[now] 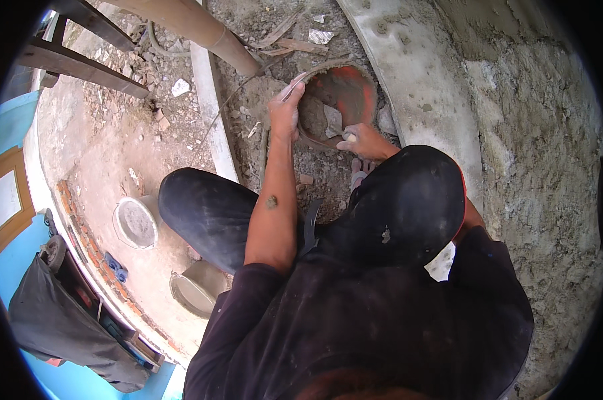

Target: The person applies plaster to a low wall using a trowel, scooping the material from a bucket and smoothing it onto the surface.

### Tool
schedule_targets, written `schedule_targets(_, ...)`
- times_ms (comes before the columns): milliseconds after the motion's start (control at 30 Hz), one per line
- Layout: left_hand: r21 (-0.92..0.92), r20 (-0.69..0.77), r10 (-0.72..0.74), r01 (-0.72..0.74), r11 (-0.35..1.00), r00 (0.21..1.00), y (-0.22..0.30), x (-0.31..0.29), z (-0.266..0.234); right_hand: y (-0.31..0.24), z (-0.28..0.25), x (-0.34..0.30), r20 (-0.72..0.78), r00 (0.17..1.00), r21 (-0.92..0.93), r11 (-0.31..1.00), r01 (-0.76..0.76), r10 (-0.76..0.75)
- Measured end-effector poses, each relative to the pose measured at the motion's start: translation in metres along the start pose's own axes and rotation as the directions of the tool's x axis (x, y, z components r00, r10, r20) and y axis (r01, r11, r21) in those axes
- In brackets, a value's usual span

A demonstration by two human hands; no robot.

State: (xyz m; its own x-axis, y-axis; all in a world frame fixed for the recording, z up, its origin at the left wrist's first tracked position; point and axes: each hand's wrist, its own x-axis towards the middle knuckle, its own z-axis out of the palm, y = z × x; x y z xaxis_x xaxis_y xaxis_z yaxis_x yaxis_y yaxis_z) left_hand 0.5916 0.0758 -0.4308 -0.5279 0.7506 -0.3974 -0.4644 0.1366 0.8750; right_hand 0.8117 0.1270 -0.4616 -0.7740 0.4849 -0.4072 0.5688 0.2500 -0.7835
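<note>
Rubble-strewn ground, extending across upper left. Orange-and-grey tub: sitting at upper centre, containing grey mix. Left hand: clasping its left rim, fingers curling over. Right hand: gripping a trowel-like tool, fist wrapping round, at the near rim. Concrete ledge: curving along upper right. Two buckets: standing lower left.

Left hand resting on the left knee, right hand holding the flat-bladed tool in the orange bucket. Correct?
Not the left hand: the head view shows it gripping the rim of the orange bucket, not resting on the left knee. The right hand does hold the flat-bladed tool in it.
</note>
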Motion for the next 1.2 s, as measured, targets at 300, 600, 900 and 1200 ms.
schedule_targets(300, -0.280, -0.075, -0.069, 0.046, 0.959, 0.995, -0.022, 0.017, -0.029, -0.001, -0.034, -0.030, -0.244, 0.954, -0.394, 0.881, -0.263, 0.176)
schedule_targets(600, -0.270, -0.124, -0.065, 0.029, 0.962, 0.990, -0.035, 0.021, -0.023, -0.183, -0.171, -0.079, -0.252, 0.961, -0.699, 0.708, -0.101, -0.112)
schedule_targets(900, -0.254, -0.113, -0.072, 0.042, 0.966, 0.991, -0.027, 0.030, -0.039, -0.269, -0.313, -0.098, 0.117, 0.979, 0.344, 0.932, 0.116, -0.165)
schedule_targets(1200, -0.182, -0.137, -0.055, 0.030, 0.983, 0.989, -0.016, 0.025, -0.037, -0.229, -0.346, -0.237, -0.926, 0.363, 0.099, 0.994, -0.039, 0.106)
